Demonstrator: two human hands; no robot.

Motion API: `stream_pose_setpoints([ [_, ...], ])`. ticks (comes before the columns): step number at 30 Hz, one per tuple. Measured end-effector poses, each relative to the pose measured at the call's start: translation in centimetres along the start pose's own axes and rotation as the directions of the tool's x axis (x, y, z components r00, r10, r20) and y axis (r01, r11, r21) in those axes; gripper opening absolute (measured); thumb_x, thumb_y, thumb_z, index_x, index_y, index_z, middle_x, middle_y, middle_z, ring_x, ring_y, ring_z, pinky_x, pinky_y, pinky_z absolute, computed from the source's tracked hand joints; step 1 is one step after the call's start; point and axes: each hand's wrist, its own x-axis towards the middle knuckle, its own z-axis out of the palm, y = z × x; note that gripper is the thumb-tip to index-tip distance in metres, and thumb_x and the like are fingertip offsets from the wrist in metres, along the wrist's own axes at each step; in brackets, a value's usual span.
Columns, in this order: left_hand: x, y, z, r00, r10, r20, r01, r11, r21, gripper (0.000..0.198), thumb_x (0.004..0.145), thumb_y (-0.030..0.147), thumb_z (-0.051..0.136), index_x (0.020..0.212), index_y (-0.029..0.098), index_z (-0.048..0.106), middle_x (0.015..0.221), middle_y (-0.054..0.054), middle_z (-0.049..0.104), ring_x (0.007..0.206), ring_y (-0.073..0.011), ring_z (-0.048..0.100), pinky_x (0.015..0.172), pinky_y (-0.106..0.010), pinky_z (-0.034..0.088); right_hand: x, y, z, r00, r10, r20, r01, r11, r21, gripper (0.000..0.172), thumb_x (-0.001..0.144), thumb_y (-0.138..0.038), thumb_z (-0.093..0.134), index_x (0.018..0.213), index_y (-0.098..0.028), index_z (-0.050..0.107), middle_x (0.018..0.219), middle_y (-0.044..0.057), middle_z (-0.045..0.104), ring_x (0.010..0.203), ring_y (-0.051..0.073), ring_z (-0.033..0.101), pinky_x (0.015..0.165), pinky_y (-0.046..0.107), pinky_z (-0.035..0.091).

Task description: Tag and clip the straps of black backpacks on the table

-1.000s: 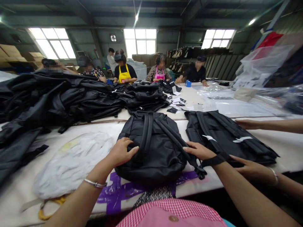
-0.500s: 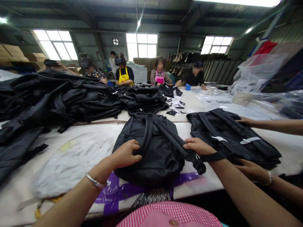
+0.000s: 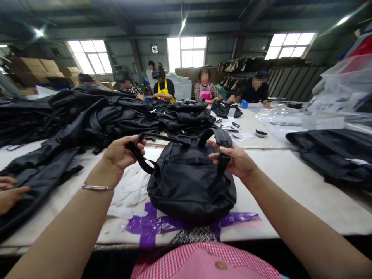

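Observation:
A black backpack (image 3: 192,182) lies on the table in front of me, its strap side up. My left hand (image 3: 123,152) is closed around one shoulder strap near its buckle, raised and pulled out to the left. In my right hand (image 3: 232,157) is the other shoulder strap (image 3: 219,136), gripped by its buckle end and lifted above the bag's right side. Both straps arch up from the top of the backpack. White cut pieces (image 3: 130,188) lie on the table left of the bag, partly behind my left forearm.
A big heap of black bags (image 3: 95,112) covers the far left. Another black bag (image 3: 334,155) lies at the right. Paper tags (image 3: 229,124) are scattered beyond. Another person's hand (image 3: 10,193) touches a bag at the left edge. Purple tape (image 3: 149,228) marks the table's near edge.
Both straps have been lifted off the backpack and spread apart. My view has turned left. The bag at the right is farther away, and the neighbour's hands there are out of view.

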Motion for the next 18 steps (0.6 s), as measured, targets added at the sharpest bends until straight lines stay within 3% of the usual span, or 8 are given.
stream_pose_setpoints([
  [2,-0.9,-1.8,-1.4,0.997,-0.08,-0.019,0.08,0.997,0.009,0.012,0.077,0.015,0.055,0.084,0.009,0.062,0.077,-0.007,0.062,0.049,-0.008,0.052,0.049,-0.024,0.051,-0.4,2.7,-0.4,0.992,0.062,-0.11,-0.063,0.998,-0.003,0.029,0.075,-0.023,0.069,0.102,-0.02,0.058,0.107,0.007,0.07,0.067,0.015,0.067,0.055,0.027,0.056],
  [5,-3.5,-5.6,-3.2,0.974,-0.222,-0.049,0.225,0.973,0.057,0.009,0.075,0.016,0.061,0.081,0.01,0.064,0.071,-0.005,0.06,0.048,-0.0087,0.051,0.048,-0.025,0.05,-2.1,6.6,-1.3,0.955,0.196,-0.224,-0.212,0.976,-0.049,0.018,0.075,-0.026,0.069,0.085,-0.016,0.058,0.086,0.008,0.071,0.061,0.015,0.066,0.053,0.026,0.054],
  [8,-6.9,-9.7,-4.2,0.938,-0.341,-0.067,0.348,0.926,0.15,0.011,0.073,0.023,0.068,0.073,0.012,0.065,0.069,-0.006,0.062,0.059,-0.0137,0.059,0.059,-0.027,0.054,-4.8,8.4,-2.0,0.94,0.26,-0.219,-0.289,0.951,-0.112,0.02,0.079,-0.035,0.065,0.088,-0.018,0.06,0.082,0.006,0.071,0.066,0.017,0.066,0.06,0.029,0.054],
  [9,-7.9,-10.7,-4.4,0.931,-0.364,-0.023,0.36,0.91,0.207,0.014,0.074,0.027,0.07,0.076,0.013,0.066,0.075,-0.007,0.065,0.069,-0.0168,0.062,0.068,-0.029,0.055,-5.7,8.3,-2.1,0.948,0.249,-0.198,-0.284,0.943,-0.175,0.021,0.08,-0.038,0.063,0.09,-0.019,0.062,0.083,0.005,0.071,0.069,0.018,0.066,0.064,0.03,0.054],
  [11,-9.1,-11.7,-4.9,0.936,-0.349,0.038,0.31,0.872,0.38,0.023,0.075,0.038,0.07,0.083,0.017,0.069,0.084,-0.006,0.069,0.082,-0.0218,0.064,0.077,-0.032,0.054,-7.0,7.4,-2.4,0.975,0.183,-0.129,-0.22,0.884,-0.412,0.024,0.082,-0.044,0.06,0.086,-0.021,0.065,0.08,0.002,0.07,0.074,0.02,0.065,0.068,0.031,0.052],
  [14,-8.3,-11.0,-6.0,0.974,-0.224,-0.027,0.189,0.743,0.642,0.037,0.073,0.054,0.067,0.093,0.022,0.069,0.094,-0.005,0.07,0.097,-0.0273,0.063,0.084,-0.036,0.053,-7.4,5.0,-3.6,0.996,0.038,-0.08,-0.086,0.641,-0.763,0.036,0.083,-0.049,0.056,0.064,-0.02,0.064,0.065,0.0,0.065,0.068,0.02,0.061,0.065,0.029,0.047],
  [16,-6.3,-10.2,-6.7,0.99,-0.082,-0.111,0.137,0.651,0.747,0.046,0.072,0.06,0.064,0.096,0.021,0.069,0.1,-0.006,0.07,0.106,-0.0295,0.061,0.087,-0.037,0.052,-6.5,4.1,-5.3,0.983,-0.114,-0.145,-0.061,0.544,-0.837,0.037,0.084,-0.05,0.054,0.064,-0.021,0.065,0.066,0.001,0.065,0.07,0.02,0.06,0.068,0.03,0.047],
  [18,-4.2,-10.1,-6.9,0.988,0.018,-0.154,0.117,0.571,0.813,0.055,0.071,0.064,0.061,0.1,0.018,0.067,0.109,-0.01,0.069,0.111,-0.0313,0.059,0.085,-0.037,0.053,-5.3,4.6,-7.5,0.921,-0.259,-0.291,-0.108,0.547,-0.83,0.03,0.081,-0.048,0.058,0.084,-0.021,0.07,0.088,0.005,0.07,0.084,0.023,0.062,0.078,0.033,0.047],
])
